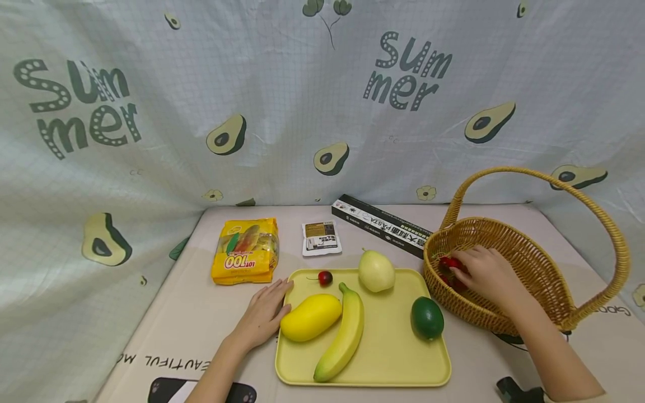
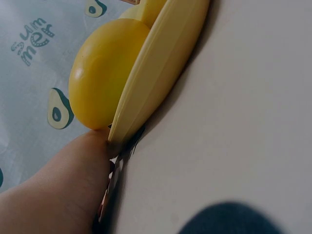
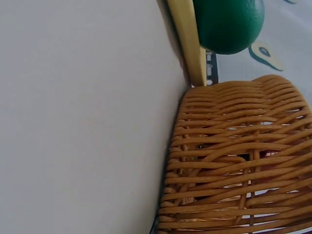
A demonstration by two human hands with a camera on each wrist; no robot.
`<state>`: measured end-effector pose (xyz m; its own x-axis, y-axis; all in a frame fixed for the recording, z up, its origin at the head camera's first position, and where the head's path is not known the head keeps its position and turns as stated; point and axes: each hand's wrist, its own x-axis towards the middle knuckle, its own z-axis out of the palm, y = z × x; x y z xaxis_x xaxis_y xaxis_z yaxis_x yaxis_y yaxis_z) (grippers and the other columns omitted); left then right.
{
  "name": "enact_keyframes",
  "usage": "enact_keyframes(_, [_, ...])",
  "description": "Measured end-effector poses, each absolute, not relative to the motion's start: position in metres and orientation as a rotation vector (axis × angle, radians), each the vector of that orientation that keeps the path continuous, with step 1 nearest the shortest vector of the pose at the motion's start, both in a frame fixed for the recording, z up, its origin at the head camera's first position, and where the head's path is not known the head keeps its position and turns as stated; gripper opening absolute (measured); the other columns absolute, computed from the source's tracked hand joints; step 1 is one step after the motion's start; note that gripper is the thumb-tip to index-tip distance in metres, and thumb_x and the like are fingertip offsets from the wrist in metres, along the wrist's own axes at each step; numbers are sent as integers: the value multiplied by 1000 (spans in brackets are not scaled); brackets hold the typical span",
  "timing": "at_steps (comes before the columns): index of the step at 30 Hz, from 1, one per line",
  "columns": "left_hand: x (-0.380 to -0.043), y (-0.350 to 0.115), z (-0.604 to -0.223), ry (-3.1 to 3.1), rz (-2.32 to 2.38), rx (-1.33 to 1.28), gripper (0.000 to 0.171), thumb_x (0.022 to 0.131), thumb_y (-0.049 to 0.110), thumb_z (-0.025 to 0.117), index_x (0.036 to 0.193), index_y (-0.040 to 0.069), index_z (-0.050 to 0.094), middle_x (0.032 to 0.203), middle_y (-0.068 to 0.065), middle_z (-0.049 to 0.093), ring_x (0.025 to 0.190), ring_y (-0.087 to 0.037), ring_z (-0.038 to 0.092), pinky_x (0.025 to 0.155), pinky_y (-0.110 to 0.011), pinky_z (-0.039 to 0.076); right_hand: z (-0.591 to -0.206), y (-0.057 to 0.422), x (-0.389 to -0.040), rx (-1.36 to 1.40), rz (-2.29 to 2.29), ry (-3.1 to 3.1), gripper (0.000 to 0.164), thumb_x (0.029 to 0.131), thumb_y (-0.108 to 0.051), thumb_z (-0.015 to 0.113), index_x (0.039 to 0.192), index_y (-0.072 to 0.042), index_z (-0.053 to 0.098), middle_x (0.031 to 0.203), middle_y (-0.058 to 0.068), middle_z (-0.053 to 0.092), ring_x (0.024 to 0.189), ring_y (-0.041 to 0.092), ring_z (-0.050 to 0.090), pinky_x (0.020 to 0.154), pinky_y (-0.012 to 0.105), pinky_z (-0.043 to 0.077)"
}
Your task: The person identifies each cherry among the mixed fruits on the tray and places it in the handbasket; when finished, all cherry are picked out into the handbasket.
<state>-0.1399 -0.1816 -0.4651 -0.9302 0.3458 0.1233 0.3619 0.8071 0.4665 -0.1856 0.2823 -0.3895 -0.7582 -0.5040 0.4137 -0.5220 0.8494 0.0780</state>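
My left hand [image 1: 263, 314] rests against the left edge of a yellow tray [image 1: 393, 364], its fingers extended along the rim beside a yellow mango [image 1: 311, 317]. Inside a wicker basket [image 1: 524, 252] on the right, my right hand [image 1: 486, 273] pinches a small red fruit [image 1: 457, 264] between curled fingers and thumb. More red fruit [image 1: 445, 261] lies by the fingertips, partly covered by the hand. Also on the tray are a banana [image 1: 346, 336], a pale green pear [image 1: 376, 271], a cherry [image 1: 325, 278] and a dark green avocado [image 1: 427, 318]. The basket's wall hides the right hand in the right wrist view.
Behind the tray lie a yellow snack bag [image 1: 245, 251], a small white-and-brown packet [image 1: 321, 238] and a long black pasta box [image 1: 380, 224]. The basket's tall handle [image 1: 541, 174] arches over its opening. A printed curtain [image 1: 282, 84] hangs behind the table.
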Motion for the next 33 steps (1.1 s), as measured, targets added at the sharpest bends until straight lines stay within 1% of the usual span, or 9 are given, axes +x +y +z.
enact_keyframes(6, [-140, -181, -464, -2958, -776, -572, 50, 94, 27, 50, 140, 12, 39, 144, -5, 37, 135, -21, 25, 110, -44, 13, -396, 282, -188, 786, 72, -2604, 25, 70, -13, 76, 90, -1, 67, 77, 11, 66, 71, 30, 58, 60, 46, 48])
enact_keyframes(15, [-140, -181, -464, -2952, -784, -566, 50, 93, 27, 51, 140, 12, 39, 143, -5, 37, 135, -21, 26, 110, -44, 13, -403, 278, -191, 829, 54, -2607, 23, 68, -13, 78, 86, -3, 67, 71, 8, 64, 62, 25, 56, 51, 40, 47])
enact_keyframes(25, [-139, -181, -466, -2940, -781, -566, 50, 93, 27, 52, 139, 13, 40, 143, -5, 38, 134, -21, 26, 110, -44, 13, -406, 276, -190, 818, 38, -2639, 26, 69, -15, 78, 89, -2, 67, 74, 9, 63, 65, 26, 55, 57, 43, 48])
enact_keyframes(33, [-139, -181, -465, -2946, -786, -563, 50, 93, 27, 52, 139, 13, 40, 143, -5, 37, 134, -21, 26, 110, -44, 13, -404, 275, -189, 792, 37, -2694, 22, 71, -13, 76, 87, -2, 66, 75, 9, 62, 68, 28, 56, 60, 46, 47])
